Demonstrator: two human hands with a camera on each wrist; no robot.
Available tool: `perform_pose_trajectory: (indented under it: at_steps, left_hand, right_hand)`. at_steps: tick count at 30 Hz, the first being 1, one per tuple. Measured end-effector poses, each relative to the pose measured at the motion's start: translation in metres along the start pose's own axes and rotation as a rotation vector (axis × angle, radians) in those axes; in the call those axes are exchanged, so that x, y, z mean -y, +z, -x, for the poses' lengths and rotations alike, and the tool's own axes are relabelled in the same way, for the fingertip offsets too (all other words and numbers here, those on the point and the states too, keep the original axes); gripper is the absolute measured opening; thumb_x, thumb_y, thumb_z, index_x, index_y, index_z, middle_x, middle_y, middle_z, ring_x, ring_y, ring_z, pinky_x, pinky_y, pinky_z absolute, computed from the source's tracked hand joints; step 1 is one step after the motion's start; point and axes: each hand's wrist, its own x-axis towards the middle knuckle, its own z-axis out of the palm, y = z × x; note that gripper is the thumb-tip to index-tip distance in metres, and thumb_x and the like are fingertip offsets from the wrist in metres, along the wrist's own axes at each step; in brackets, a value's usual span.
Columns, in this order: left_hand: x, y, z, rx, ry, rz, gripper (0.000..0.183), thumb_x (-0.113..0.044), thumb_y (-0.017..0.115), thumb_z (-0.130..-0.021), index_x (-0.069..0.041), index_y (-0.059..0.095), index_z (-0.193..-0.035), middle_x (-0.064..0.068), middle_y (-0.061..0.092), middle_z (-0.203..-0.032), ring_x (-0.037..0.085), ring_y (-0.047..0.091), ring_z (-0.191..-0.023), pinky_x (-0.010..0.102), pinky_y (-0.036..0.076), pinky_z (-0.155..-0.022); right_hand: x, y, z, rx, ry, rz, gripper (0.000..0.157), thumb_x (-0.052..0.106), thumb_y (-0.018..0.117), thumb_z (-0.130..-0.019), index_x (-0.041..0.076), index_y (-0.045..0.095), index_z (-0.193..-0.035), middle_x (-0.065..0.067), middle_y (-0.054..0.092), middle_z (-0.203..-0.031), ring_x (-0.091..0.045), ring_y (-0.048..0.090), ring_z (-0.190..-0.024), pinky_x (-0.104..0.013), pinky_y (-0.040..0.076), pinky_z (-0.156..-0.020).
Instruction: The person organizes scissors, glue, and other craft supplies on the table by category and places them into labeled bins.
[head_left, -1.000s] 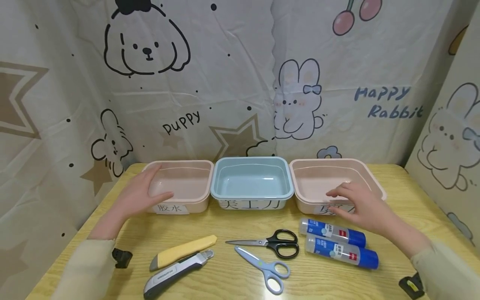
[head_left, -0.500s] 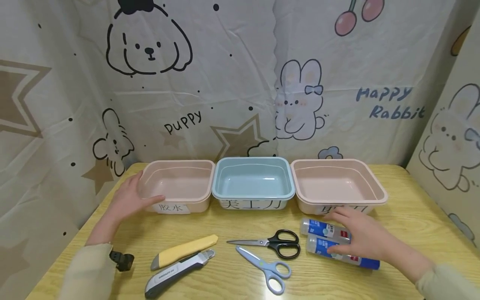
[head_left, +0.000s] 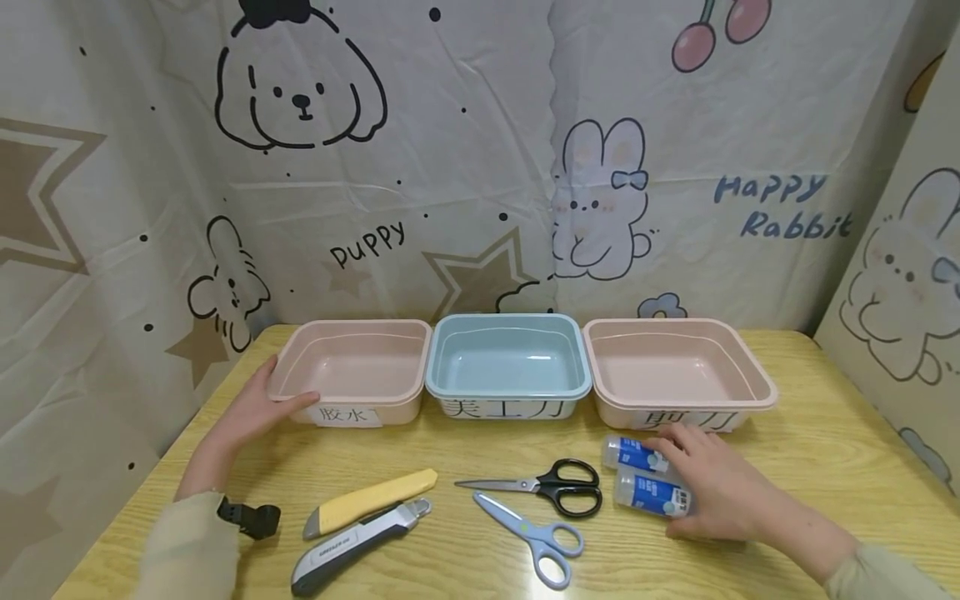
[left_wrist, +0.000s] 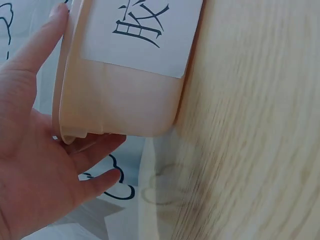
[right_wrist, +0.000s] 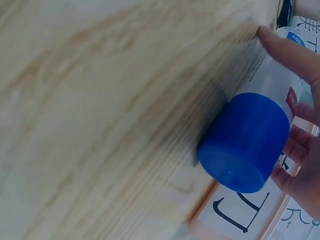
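Observation:
My right hand (head_left: 716, 483) bends over two clear liquid glue bottles lying side by side, thumb along the near bottle (head_left: 652, 493), fingertips by the far bottle (head_left: 633, 452). It hides their cap ends in the head view. From the right wrist, one blue cap (right_wrist: 245, 142) shows between thumb and fingers. My left hand (head_left: 255, 408) rests at the front left corner of the left pink box (head_left: 352, 367), which bears a white label (left_wrist: 140, 35). Its thumb lies straight along the rim and its fingers reach loosely behind the side wall.
A blue box (head_left: 506, 367) and another pink box (head_left: 678, 362) stand in the same row. In front lie black scissors (head_left: 555, 485), blue scissors (head_left: 528, 533), a yellow utility knife (head_left: 375, 500) and a grey-black utility knife (head_left: 356, 546). A printed curtain (head_left: 465, 167) hangs behind.
My right hand has come down from the right pink box onto the glue bottles and bent its fingers over them. My left hand has slid slightly left and down at the left pink box's corner.

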Motion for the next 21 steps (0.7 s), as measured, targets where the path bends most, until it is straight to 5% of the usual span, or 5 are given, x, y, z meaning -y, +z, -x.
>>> perform_pose_trajectory:
  at_steps: [6,13,21]
  left_hand:
    - [0.002,0.000,0.000,-0.007,-0.014,0.029,0.105,-0.043,0.066,-0.080,0.000,-0.005,-0.145,0.032,0.016,-0.144,0.047,0.025,-0.126,0.065,0.025,-0.098]
    - [0.002,-0.001,-0.001,0.014,-0.038,0.023,0.107,-0.044,0.065,-0.080,-0.001,-0.010,-0.144,0.032,0.010,-0.145,0.049,0.022,-0.128,0.064,0.023,-0.100]
    - [0.004,0.000,-0.002,0.007,-0.033,0.011,0.107,-0.045,0.065,-0.080,-0.002,-0.009,-0.144,0.033,0.012,-0.144,0.049,0.023,-0.127,0.065,0.024,-0.099]
  right_hand:
    - [0.004,0.000,0.002,-0.055,-0.055,0.090,0.083,0.043,0.080,-0.054,0.010,0.051,-0.125,-0.006,0.050,-0.118,-0.023,0.045,-0.108,-0.048,0.042,-0.091]
    - [0.009,0.000,0.005,-0.091,-0.069,0.167,0.048,0.044,0.079,-0.056,0.022,0.055,-0.091,-0.004,0.051,-0.113,-0.023,0.049,-0.102,-0.046,0.047,-0.084]
    - [0.016,-0.003,0.001,-0.116,-0.052,0.164,0.043,0.040,0.077,-0.053,0.022,0.057,-0.085,0.000,0.053,-0.105,-0.017,0.051,-0.095,-0.040,0.050,-0.079]
